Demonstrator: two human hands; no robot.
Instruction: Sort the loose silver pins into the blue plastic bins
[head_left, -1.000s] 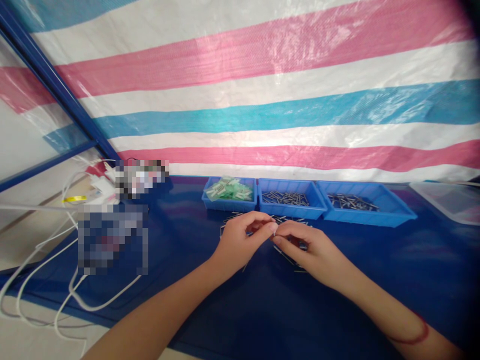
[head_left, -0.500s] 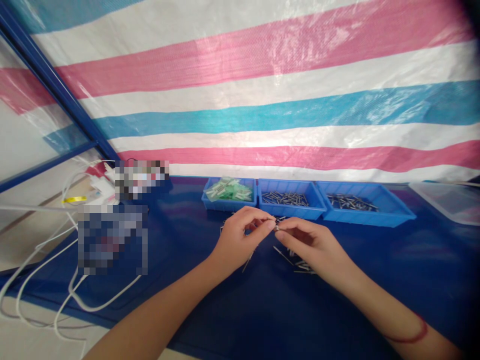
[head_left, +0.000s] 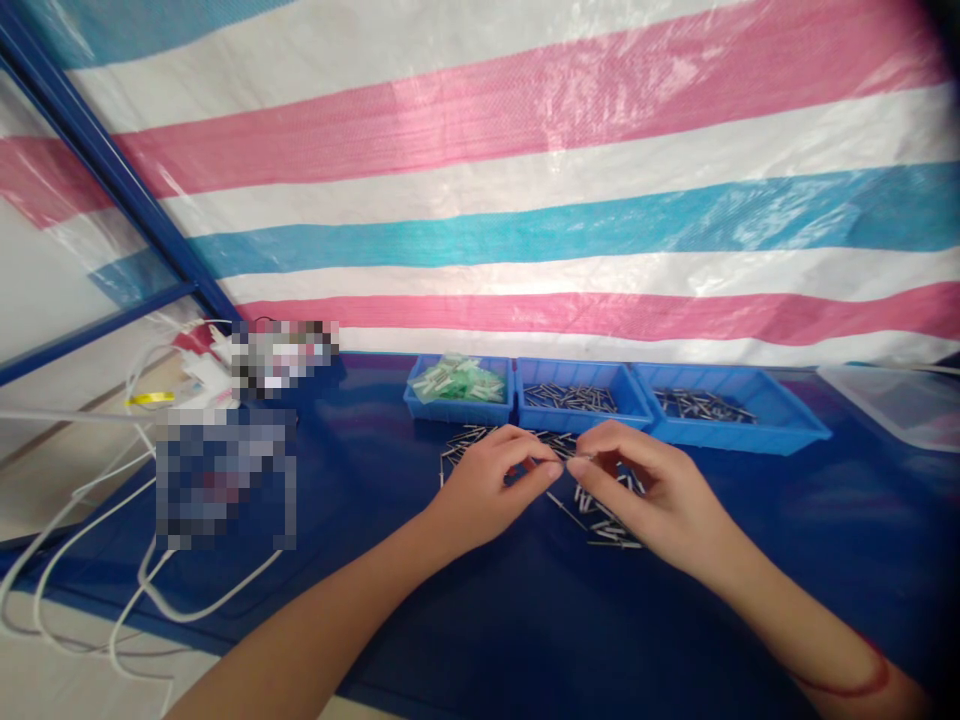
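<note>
My left hand (head_left: 504, 487) is closed in a pinch over the table, its thumb and fingertips meeting near the middle of the view. Facing it, my right hand (head_left: 651, 487) also pinches, with its fingertips a small gap away from the left ones. Whatever sits between the fingertips is too small to make out. Slender metal blind rivets (head_left: 611, 528) lie loose under and beside my right hand. More rivets (head_left: 476, 436) lie behind my left hand, partly covered by it. A single rivet (head_left: 566, 510) rests on the table just below the fingertips.
Three blue bins stand in a row behind my hands: one with green and clear plastic packets (head_left: 459, 382), a middle bin (head_left: 634, 408) and a right bin (head_left: 780, 438) with metal rivets. White cables (head_left: 217, 608) loop at the left of the blue table (head_left: 480, 640). A striped sheet hangs behind.
The fingertips, which met around a small pale piece, are now slightly apart. My right hand has moved right, and my left hand a little right and down, uncovering more rivets.
</note>
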